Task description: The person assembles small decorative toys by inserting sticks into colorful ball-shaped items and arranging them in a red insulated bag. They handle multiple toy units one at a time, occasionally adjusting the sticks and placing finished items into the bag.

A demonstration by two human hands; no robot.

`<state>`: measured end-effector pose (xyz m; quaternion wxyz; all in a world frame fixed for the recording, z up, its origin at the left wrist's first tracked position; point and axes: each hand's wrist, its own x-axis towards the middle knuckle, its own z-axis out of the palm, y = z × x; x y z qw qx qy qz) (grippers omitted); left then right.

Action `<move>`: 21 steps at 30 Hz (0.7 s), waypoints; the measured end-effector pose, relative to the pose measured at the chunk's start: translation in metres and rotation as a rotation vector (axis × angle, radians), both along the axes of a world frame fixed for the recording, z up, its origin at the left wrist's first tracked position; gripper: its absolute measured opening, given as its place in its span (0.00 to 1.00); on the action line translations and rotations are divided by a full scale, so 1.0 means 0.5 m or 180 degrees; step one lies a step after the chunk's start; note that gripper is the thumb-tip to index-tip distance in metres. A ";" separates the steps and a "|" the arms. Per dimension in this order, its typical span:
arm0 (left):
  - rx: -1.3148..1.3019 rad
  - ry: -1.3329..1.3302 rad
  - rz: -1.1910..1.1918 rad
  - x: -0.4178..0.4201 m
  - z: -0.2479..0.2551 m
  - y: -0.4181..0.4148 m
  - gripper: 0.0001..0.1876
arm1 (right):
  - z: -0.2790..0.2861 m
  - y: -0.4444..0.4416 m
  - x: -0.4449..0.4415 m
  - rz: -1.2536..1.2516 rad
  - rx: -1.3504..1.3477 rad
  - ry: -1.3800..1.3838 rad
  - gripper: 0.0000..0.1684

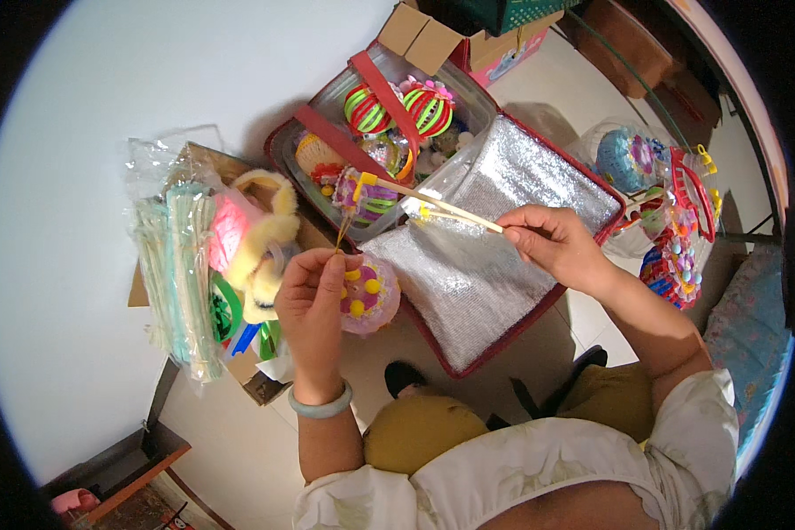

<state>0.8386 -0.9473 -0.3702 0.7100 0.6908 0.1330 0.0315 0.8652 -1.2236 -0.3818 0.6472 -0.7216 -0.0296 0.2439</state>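
Observation:
My right hand (553, 248) pinches the lower end of a pale stick (437, 202) with a yellow hook-like tip (363, 185). A shorter pale line with a yellow end shows beneath it; I cannot tell whether it is a second stick or a reflection. Between the thumb and fingers of my left hand (315, 291) is a thin gold cord (344, 228), which runs up to the yellow tip. Just beside and below the left fingers is a round pink ornament (371, 298) with yellow pompoms; its link to the cord is hidden by the hand.
An insulated bag (487, 255) lies open, its silver lid spread towards me, with striped ball ornaments (428, 111) inside. At left are bagged pipe cleaners (189, 278) and yellow fuzzy material (265, 265) on a cardboard box. More decorated ornaments (672, 265) stand at right.

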 end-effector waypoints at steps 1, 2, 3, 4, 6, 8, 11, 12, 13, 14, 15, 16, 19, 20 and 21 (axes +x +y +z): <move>-0.0004 -0.0040 -0.0008 0.003 0.002 0.001 0.05 | 0.002 0.006 0.002 0.0027 0.0026 -0.0009 0.10; -0.0009 -0.0080 -0.0015 0.003 0.006 0.001 0.05 | 0.005 0.014 0.001 0.0054 0.0052 -0.0018 0.10; -0.0052 -0.0046 -0.0031 0.005 0.012 -0.002 0.05 | 0.010 0.022 0.005 0.0010 0.0200 0.0148 0.10; -0.0095 -0.0013 -0.0047 0.007 0.020 -0.004 0.05 | 0.016 0.033 0.009 -0.0035 0.0347 0.0312 0.10; -0.0117 0.0026 -0.0200 0.005 0.029 -0.006 0.05 | 0.031 0.061 0.017 -0.0028 0.0667 0.0445 0.11; -0.0090 0.0027 -0.0519 0.000 0.038 -0.009 0.06 | 0.052 0.087 0.027 0.0033 0.0993 0.0361 0.12; -0.0143 0.0162 -0.0724 -0.005 0.073 -0.034 0.06 | 0.082 0.121 0.038 0.0011 0.1032 0.0344 0.12; -0.0204 0.0125 -0.0772 -0.006 0.079 -0.042 0.07 | 0.084 0.124 0.038 0.0001 0.1162 0.0375 0.12; -0.0231 0.0139 -0.0816 -0.005 0.084 -0.047 0.06 | 0.085 0.126 0.039 -0.0009 0.1295 0.0401 0.11; -0.0258 0.0153 -0.0862 -0.003 0.087 -0.051 0.06 | 0.088 0.127 0.040 -0.0027 0.1335 0.0432 0.11; -0.0283 0.0172 -0.0896 -0.004 0.088 -0.054 0.06 | 0.089 0.128 0.039 -0.0035 0.1377 0.0471 0.11; -0.0244 0.0178 -0.0895 -0.003 0.089 -0.057 0.06 | 0.091 0.126 0.039 -0.0072 0.1377 0.0470 0.10; -0.0147 0.0212 -0.0919 0.000 0.088 -0.067 0.06 | 0.098 0.119 0.038 -0.0145 0.1445 0.0417 0.10; -0.0126 0.0240 -0.0951 0.002 0.089 -0.070 0.06 | 0.099 0.117 0.038 -0.0164 0.1465 0.0391 0.09; -0.0099 0.0266 -0.0986 0.003 0.090 -0.072 0.06 | 0.101 0.115 0.038 -0.0193 0.1470 0.0363 0.08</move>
